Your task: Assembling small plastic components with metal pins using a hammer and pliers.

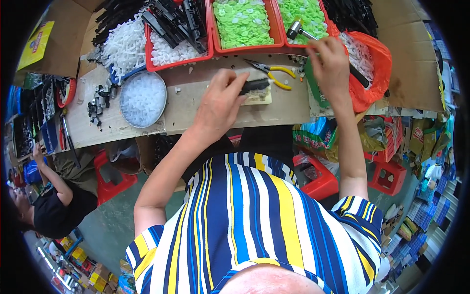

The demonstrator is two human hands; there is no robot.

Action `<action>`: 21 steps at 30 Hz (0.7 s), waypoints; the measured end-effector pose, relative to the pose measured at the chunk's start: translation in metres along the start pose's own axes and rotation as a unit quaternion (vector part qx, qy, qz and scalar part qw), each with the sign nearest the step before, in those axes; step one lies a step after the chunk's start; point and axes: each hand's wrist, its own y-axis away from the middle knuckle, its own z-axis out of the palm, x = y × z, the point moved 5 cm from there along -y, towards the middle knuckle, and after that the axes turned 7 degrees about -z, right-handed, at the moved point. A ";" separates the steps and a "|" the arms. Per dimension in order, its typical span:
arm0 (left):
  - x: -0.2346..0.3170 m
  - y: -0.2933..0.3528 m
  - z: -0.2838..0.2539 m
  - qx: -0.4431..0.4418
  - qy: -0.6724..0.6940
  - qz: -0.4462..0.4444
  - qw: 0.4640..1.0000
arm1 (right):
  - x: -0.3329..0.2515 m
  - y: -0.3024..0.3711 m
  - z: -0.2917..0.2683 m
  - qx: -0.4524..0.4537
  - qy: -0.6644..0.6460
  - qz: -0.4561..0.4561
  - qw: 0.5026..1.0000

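My left hand (218,100) pinches a small black plastic part (255,85) over a cream-coloured block (260,98) near the table's front edge. In my right hand (332,66) is a small hammer (295,29), raised at the right. Its head is metal with a yellowish face, and its dark handle extends past my palm. Between the hands and the bins lie pliers (280,69) with yellow grips, their jaws pointing left. How the black part meets the block is partly hidden by my fingers.
Red bins hold green discs (242,24) and white pieces with black parts (177,24). At the left are a round tray (143,99) and small metal parts (100,103). A red bag (377,73) stands right. Another person (56,196) works at far left.
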 end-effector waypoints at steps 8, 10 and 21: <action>-0.002 0.000 -0.012 0.013 0.193 -0.117 0.974 | -0.051 0.026 0.040 -0.176 -0.087 -0.055 0.979; -0.002 0.005 -0.011 -0.003 0.251 -0.162 0.954 | -0.056 0.019 0.043 -0.198 -0.052 -0.049 0.978; -0.026 0.017 -0.008 -0.005 0.265 -0.179 0.947 | -0.069 0.027 0.013 -0.092 -0.300 0.041 0.949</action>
